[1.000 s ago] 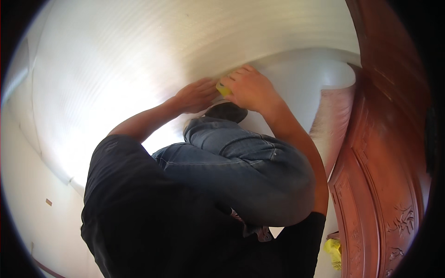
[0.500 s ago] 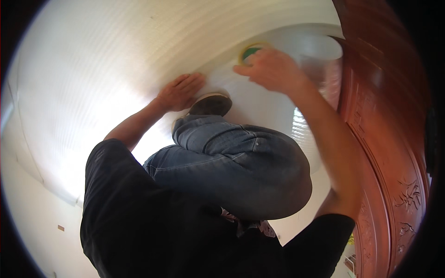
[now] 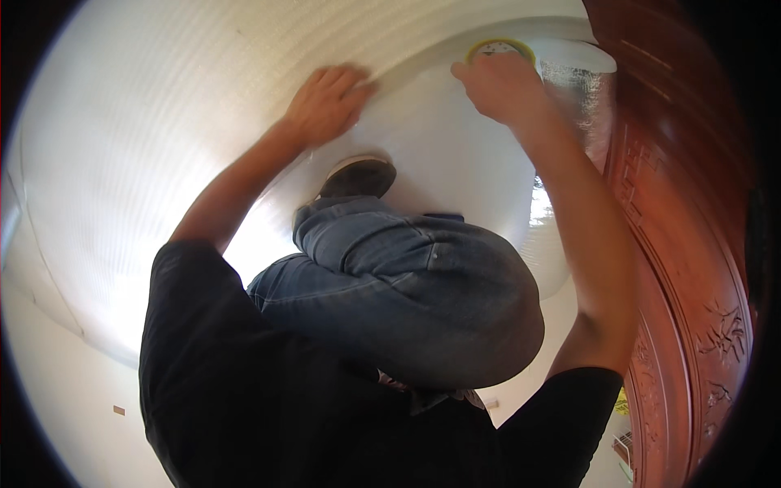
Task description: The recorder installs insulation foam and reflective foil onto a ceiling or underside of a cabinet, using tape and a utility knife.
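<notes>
Big cream ribbed foam-like sheet (image 3: 203, 106): soft satin sheen, fine parallel ridges, bright glare lower left. Bluish-white flat sheet (image 3: 455, 154): smooth, semi-gloss, plastic look. Silver crinkled foil-like roll (image 3: 599, 102): metallic shine, wrinkled skin; core material can't be made out. Yellow-rimmed round disc-shaped roll (image 3: 499, 45): rim smooth, plastic look, pale speckled face; blurred, so exact material unclear. Reddish-brown carved wood panel (image 3: 671, 252): glossy, varnish-like, smooth faces with relief carving. Blue denim trousers (image 3: 407, 285): matt woven cloth, creased, raised seams. Black short-sleeved cloth shirt (image 3: 268, 374): matt, soft folds. Dark pale-edged shoe (image 3: 359, 177): dull finish.
</notes>
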`<state>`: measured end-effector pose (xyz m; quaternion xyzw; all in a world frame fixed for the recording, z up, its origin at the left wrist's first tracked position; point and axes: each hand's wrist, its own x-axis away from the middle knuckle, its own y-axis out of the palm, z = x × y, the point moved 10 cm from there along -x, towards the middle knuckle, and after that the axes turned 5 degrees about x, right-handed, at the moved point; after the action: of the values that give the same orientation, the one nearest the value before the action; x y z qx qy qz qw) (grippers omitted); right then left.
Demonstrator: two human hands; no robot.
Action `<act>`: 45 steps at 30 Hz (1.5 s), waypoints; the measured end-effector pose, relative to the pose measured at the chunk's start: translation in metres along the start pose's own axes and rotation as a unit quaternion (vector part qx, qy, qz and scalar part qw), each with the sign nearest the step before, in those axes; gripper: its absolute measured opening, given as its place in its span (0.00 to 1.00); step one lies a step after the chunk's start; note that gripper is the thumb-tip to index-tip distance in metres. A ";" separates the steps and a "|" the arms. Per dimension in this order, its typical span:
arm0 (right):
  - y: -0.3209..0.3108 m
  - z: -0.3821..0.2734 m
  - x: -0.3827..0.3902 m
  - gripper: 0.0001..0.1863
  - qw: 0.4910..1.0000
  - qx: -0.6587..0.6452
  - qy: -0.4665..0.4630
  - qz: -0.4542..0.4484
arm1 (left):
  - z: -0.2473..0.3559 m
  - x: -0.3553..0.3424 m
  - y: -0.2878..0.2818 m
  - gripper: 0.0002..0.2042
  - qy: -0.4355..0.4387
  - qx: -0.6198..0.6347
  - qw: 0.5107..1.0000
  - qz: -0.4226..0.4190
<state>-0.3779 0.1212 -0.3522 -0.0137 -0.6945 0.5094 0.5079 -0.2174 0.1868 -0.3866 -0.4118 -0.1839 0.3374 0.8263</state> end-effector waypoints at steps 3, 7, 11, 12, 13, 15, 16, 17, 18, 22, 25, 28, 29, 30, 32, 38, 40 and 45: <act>0.004 -0.004 -0.012 0.09 1.000 0.009 0.017 -0.022 | -0.016 -0.057 -0.011 0.21 0.029 -0.035 0.995 0.091; 0.004 -0.005 -0.016 0.10 0.998 0.000 0.048 -0.031 | -0.032 -0.105 -0.021 0.26 -0.002 -0.124 0.992 0.038; 0.006 -0.004 -0.023 0.10 0.999 0.003 0.042 -0.009 | -0.053 -0.111 -0.010 0.30 -0.020 -0.129 0.991 -0.033; 0.007 -0.004 -0.025 0.10 0.999 0.001 0.042 -0.010 | -0.055 -0.112 -0.012 0.30 -0.023 -0.134 0.990 -0.032; 0.009 -0.004 -0.027 0.10 0.999 0.005 0.043 -0.017 | -0.057 -0.113 -0.013 0.30 -0.023 -0.133 0.990 -0.034; 0.012 -0.005 -0.030 0.10 0.999 0.008 0.042 -0.024 | -0.062 -0.115 -0.019 0.29 -0.052 -0.137 0.988 -0.045; 0.016 -0.005 -0.032 0.10 0.998 0.013 0.045 -0.030 | -0.062 -0.117 -0.020 0.29 -0.052 -0.136 0.988 -0.046; 0.017 -0.006 -0.034 0.11 0.998 0.018 0.045 -0.036 | -0.064 -0.118 -0.021 0.29 -0.055 -0.137 0.988 -0.047; 0.018 -0.007 -0.037 0.11 0.998 0.017 0.044 -0.036 | -0.065 -0.119 -0.021 0.29 -0.057 -0.138 0.988 -0.048; 0.020 -0.010 -0.046 0.10 0.997 0.023 0.055 -0.039 | -0.073 -0.122 -0.021 0.28 -0.054 -0.151 0.986 -0.038; 0.020 -0.012 -0.053 0.10 0.996 0.038 0.065 -0.044 | -0.077 -0.127 -0.028 0.28 -0.060 -0.148 0.987 -0.025; 0.024 -0.013 -0.059 0.11 0.995 0.044 0.070 -0.046 | -0.086 -0.129 -0.025 0.29 -0.099 -0.122 0.985 -0.065; 0.026 -0.013 -0.060 0.11 0.996 0.040 0.072 -0.047 | -0.079 -0.129 -0.042 0.25 -0.069 -0.176 0.981 0.035; 0.027 -0.013 -0.062 0.11 0.996 0.039 0.072 -0.045 | -0.068 -0.124 -0.058 0.23 -0.038 -0.228 0.964 0.135; 0.023 -0.017 -0.067 0.11 0.998 0.029 0.054 -0.014 | -0.065 -0.111 -0.036 0.22 -0.070 -0.216 0.971 0.073; 0.022 -0.004 -0.069 0.11 0.993 0.016 0.091 0.070 | 0.060 -0.039 0.048 0.26 0.111 -0.028 0.991 -0.062; 0.037 -0.002 -0.066 0.11 0.995 0.031 0.095 -0.004 | 0.047 -0.038 0.057 0.33 0.053 -0.023 0.993 -0.106; 0.035 -0.007 -0.066 0.09 0.993 -0.008 0.107 -0.040 | 0.042 -0.029 0.048 0.40 0.073 0.013 0.997 -0.032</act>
<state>-0.3578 0.1075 -0.4236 -0.0445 -0.6400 0.4786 0.5995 -0.2818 0.2108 -0.4011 -0.4185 -0.1315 0.2817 0.8534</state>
